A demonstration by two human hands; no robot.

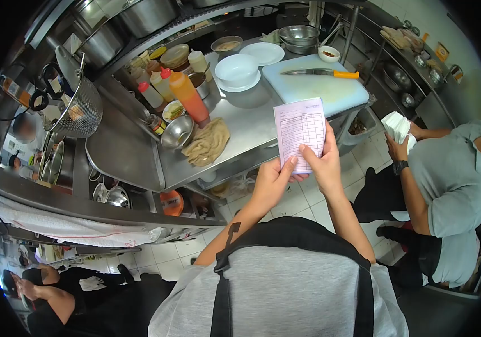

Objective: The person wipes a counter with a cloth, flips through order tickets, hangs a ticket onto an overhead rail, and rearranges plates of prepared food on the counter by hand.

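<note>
A pink order pad with a printed grid [301, 132] is held upright in front of me, past the edge of the steel counter [240, 135]. My left hand [276, 178] grips its lower left corner, thumb on the front. The lower right side is in my right hand [323, 160], its thumb lying across the page. Behind the pad, a knife with an orange handle [319, 72] rests on a white cutting board [308, 87]. A crumpled tan cloth [208, 141] lies on the counter to the left of the pad.
White bowl [236, 68], plate [263, 53], orange squeeze bottle [189, 96] and metal bowl [177, 132] stand on the counter. A mesh basket [83, 109] hangs at left. At right a co-worker [448, 174] holds white papers [397, 127]. Other people are at lower left.
</note>
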